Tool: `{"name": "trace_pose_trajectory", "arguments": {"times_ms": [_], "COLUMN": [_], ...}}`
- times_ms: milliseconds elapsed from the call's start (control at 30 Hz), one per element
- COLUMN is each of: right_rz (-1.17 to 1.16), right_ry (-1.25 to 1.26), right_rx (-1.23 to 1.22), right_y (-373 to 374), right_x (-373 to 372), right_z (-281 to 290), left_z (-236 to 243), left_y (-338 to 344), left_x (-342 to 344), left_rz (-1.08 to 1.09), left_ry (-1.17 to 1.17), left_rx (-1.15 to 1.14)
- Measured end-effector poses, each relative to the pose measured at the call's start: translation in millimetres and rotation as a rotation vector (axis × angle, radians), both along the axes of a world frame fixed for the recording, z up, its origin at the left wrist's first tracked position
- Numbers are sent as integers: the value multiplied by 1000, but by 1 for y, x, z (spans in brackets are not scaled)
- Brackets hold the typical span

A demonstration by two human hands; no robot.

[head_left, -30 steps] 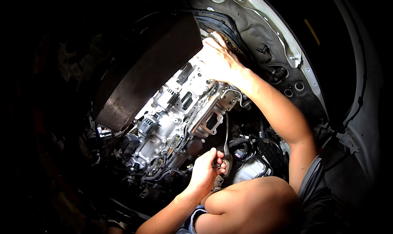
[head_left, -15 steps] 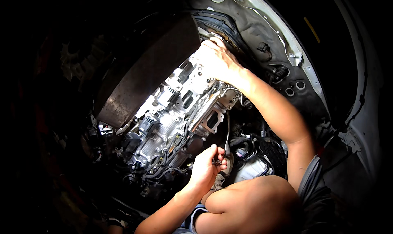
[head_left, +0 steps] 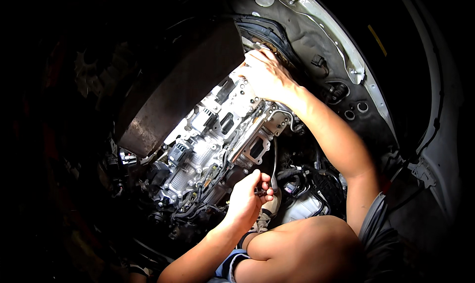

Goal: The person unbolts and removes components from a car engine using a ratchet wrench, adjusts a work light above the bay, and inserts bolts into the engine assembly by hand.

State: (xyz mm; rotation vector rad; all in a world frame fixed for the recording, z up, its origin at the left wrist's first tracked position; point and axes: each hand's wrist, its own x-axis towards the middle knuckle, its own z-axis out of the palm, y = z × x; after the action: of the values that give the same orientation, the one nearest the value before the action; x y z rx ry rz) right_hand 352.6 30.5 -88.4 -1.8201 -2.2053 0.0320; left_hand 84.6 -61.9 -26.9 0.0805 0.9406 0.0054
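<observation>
A bright cast-metal valve block [head_left: 213,144] with bolts, plugs and black wiring sits inside a car's wheel arch. My right hand [head_left: 264,74] lies over the block's top end, its fingers curled on the edge against the black arch liner [head_left: 316,40]. My left hand [head_left: 250,196] is lower down, beside the block's bottom corner. Its fingertips pinch a small dark part [head_left: 261,192]; I cannot tell what kind. A thin metal rod [head_left: 274,166] hangs just right of that hand.
A large rusty brown brake disc [head_left: 183,85] overhangs the block on the upper left. White body panel [head_left: 440,134] curves along the right. My bent knee [head_left: 307,248] fills the lower middle. A black hose and a silver part [head_left: 307,204] lie behind the left hand.
Almost nothing has moved. My left hand has risen slightly, with its fingers shifting on the small part. The right hand stays on the block's top.
</observation>
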Motion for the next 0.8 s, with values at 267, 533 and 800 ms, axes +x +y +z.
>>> {"name": "trace_pose_trajectory", "arguments": {"times_ms": [267, 533, 800], "right_rz": [-40, -116, -45], "right_ry": [-76, 12, -39], "right_rx": [-25, -61, -17], "right_y": [3, 3, 0], "right_x": [-1, -2, 5], "right_z": [2, -3, -7], "left_z": [-3, -7, -2], "left_y": [-7, -8, -4], "left_x": [2, 2, 6], "left_rz": [13, 27, 21], "left_ry": [-28, -39, -37], "left_rx": [-20, -34, -66]}}
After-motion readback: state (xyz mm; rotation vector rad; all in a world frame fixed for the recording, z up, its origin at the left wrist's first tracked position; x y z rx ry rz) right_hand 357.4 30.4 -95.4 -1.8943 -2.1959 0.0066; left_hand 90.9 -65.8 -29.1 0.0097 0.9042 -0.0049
